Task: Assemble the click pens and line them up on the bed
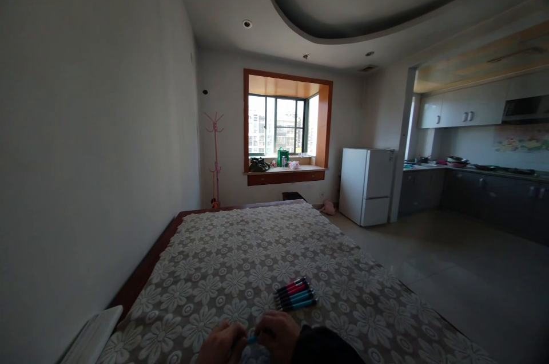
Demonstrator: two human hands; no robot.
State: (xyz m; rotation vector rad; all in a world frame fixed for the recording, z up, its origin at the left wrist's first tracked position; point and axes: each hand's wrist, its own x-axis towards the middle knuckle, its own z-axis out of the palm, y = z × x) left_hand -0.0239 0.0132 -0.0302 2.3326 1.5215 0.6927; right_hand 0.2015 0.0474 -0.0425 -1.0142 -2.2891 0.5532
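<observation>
My left hand (222,343) and my right hand (278,332) are close together at the near edge of the table. Both have their fingers closed on a blue pen (252,340), of which only a short piece shows between them. Just beyond my right hand lies a row of several pens (295,293), side by side, red ones at the far end and blue ones nearer me. They rest on a flower-patterned tablecloth (206,284).
A white object like a box or stack (96,335) sits at the left, by the wall. Past the table stand a white fridge (364,184), a pink coat rack (215,163) and a dark stool (294,196). Bags (259,165) rest on the window sill. Kitchen counters (480,172) line the right.
</observation>
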